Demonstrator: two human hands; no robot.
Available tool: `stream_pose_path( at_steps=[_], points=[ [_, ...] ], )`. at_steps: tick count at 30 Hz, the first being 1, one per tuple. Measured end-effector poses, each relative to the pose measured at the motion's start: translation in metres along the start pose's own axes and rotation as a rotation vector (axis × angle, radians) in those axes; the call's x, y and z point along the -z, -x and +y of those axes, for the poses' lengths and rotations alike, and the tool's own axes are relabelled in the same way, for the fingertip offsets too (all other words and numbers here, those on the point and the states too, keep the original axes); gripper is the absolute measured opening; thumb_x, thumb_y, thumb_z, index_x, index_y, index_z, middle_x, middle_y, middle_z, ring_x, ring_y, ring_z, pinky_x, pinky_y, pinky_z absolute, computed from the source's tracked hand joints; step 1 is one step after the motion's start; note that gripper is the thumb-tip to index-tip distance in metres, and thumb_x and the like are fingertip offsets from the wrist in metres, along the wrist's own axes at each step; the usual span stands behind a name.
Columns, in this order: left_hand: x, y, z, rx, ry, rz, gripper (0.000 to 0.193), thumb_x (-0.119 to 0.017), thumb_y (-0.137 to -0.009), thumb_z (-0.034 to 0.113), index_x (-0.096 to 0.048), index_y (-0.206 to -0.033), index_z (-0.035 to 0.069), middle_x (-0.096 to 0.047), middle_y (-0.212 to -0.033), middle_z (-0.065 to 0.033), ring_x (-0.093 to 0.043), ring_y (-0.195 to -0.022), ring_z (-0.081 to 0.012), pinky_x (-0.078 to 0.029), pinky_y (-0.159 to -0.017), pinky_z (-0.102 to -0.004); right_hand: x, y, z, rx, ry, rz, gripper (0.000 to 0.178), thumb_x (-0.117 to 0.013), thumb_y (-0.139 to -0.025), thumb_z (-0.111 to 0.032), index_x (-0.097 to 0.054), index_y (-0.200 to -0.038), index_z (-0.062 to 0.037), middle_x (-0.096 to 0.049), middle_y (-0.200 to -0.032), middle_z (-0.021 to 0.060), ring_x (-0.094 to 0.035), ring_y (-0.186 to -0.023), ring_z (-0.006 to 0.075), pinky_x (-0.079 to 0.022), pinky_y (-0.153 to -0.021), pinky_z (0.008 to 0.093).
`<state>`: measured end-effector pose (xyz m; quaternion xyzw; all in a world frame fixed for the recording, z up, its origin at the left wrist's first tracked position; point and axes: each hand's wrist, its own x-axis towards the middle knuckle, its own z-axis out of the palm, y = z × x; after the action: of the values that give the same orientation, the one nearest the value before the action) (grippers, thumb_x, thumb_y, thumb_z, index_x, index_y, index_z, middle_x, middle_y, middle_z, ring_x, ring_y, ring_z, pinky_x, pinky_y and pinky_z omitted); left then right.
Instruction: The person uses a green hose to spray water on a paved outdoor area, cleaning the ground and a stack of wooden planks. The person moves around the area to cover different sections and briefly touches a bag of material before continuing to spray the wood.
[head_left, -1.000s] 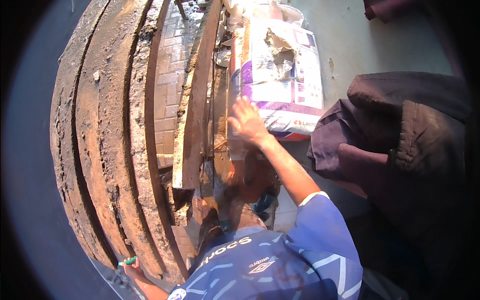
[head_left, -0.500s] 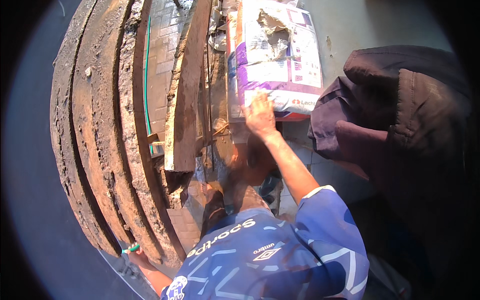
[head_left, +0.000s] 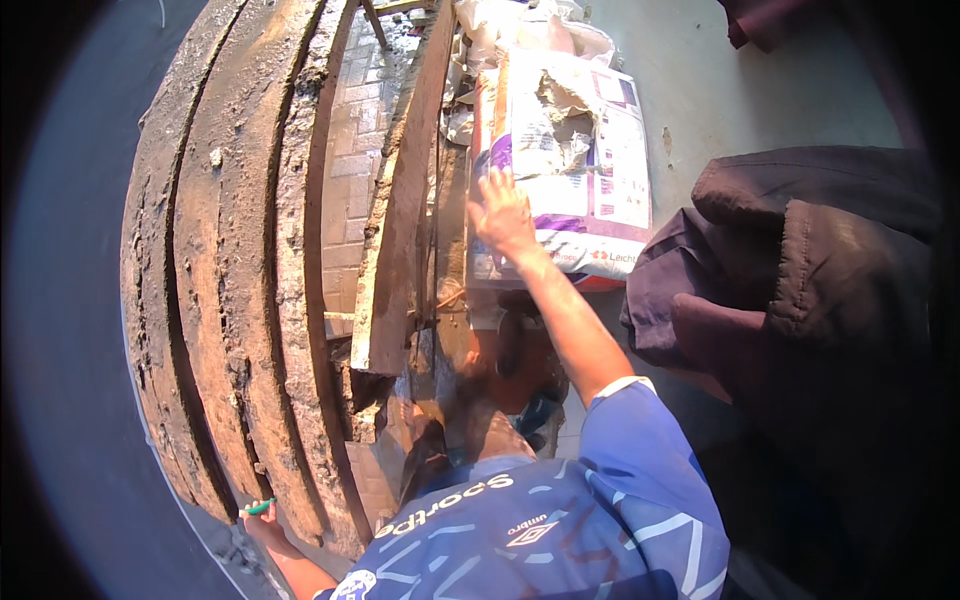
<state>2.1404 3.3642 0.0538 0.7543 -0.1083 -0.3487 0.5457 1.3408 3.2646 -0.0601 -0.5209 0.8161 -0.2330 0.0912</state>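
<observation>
My right hand lies over the left side of a white, purple and red paper sack, fingers stretched out and holding nothing. Whether the palm presses on the sack is hard to tell. The sack's top is torn, and crumpled paper stands up around the hole. At the lower left, my left hand is closed on a small green object with a pale tip, too small to name. It is beside the near ends of long, rough wooden planks crusted with dirt.
A narrower board stands between the planks and the sack. Behind it shows a brick-paved floor. Dark cloth bulges on the right, next to a grey-green surface. Clear plastic lies beyond the sack.
My right hand has slid farther away and leftward, from the sack's near edge to its left side. The whole view has shifted a little; my left hand still grips the green object.
</observation>
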Motion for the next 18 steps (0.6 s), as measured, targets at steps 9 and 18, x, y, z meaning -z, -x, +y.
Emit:
stream_pose_path(
  at_steps=[9,18],
  points=[
    [0.015,0.002,0.012,-0.064,-0.023,0.199,0.040,-0.049,-0.096,0.039,-0.050,-0.122,0.009,-0.057,-0.111,-0.0102,-0.054,-0.103,-0.0256,-0.042,-0.089,-0.0568,0.013,-0.215,0.070,-0.161,0.308,0.088,0.076,-0.038,-0.095,-0.051,-0.017,-0.150,-0.0023,-0.013,-0.158,0.0157,-0.005,-0.146,0.0313,-0.005,-0.118,0.0489],
    [0.011,0.024,0.026,-0.136,-0.114,0.254,0.021,-0.048,-0.094,0.027,-0.058,-0.100,0.010,-0.053,-0.075,0.0000,-0.053,-0.066,-0.0139,-0.042,-0.055,-0.0334,-0.049,-0.122,0.004,0.205,0.245,-0.581,0.033,-0.049,-0.087,-0.027,-0.070,-0.084,-0.0024,-0.068,-0.094,0.0184,-0.063,-0.102,0.0311,-0.035,-0.101,0.0547]
  ],
)
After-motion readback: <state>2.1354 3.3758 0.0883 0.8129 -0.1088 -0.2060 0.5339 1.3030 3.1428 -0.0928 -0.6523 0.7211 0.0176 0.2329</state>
